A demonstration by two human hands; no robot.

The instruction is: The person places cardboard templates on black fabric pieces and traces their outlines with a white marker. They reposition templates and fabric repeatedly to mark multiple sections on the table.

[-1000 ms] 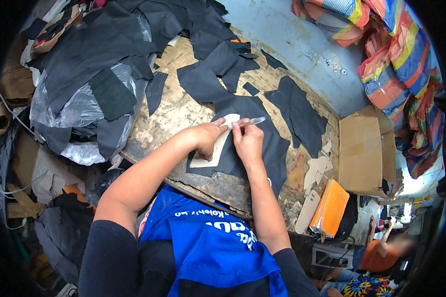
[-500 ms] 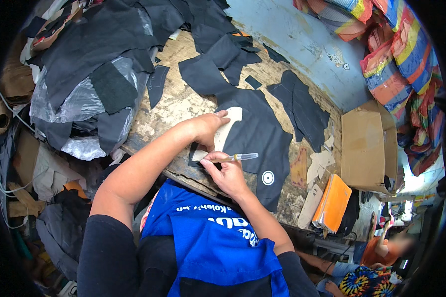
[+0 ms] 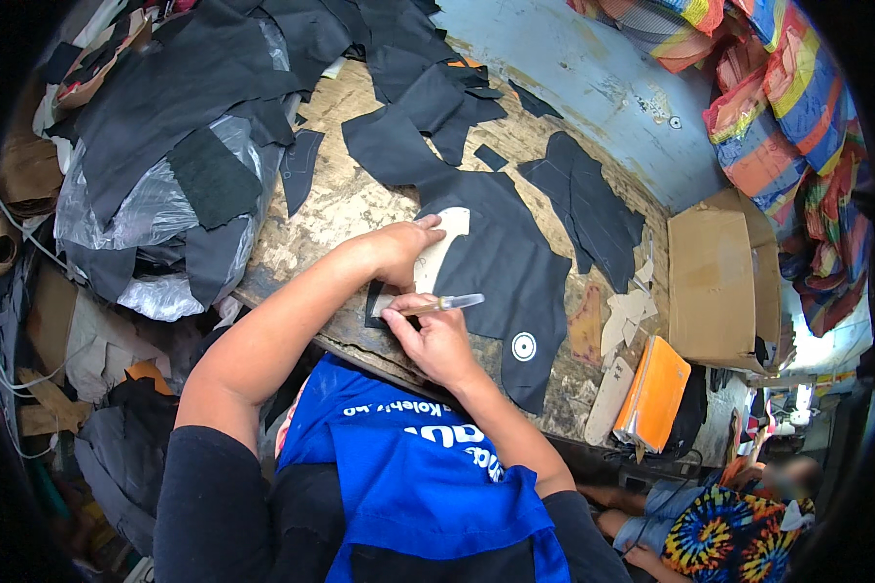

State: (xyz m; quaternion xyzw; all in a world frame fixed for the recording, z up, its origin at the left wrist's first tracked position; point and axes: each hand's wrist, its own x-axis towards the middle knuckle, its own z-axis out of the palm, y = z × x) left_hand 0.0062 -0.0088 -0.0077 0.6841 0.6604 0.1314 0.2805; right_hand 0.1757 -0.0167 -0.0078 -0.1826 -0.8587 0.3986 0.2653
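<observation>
my left hand (image 3: 399, 251) presses flat on the pale template (image 3: 437, 255), which lies on the black leather piece (image 3: 501, 262) on the wooden table (image 3: 335, 209). my right hand (image 3: 436, 335) grips a clear pen (image 3: 445, 304) at the template's lower edge.

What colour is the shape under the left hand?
Cream-white, a paper pattern lying on black leather; head view.

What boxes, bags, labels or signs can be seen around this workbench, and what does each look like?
Cardboard box: right end of the bench, plain brown, rectangular.
Round sticker: on the black sheet near the right hand, white with a dark ring.
Plastic bag: left, clear and crumpled, under black scraps.
Orange folder: below the box, flat.
</observation>
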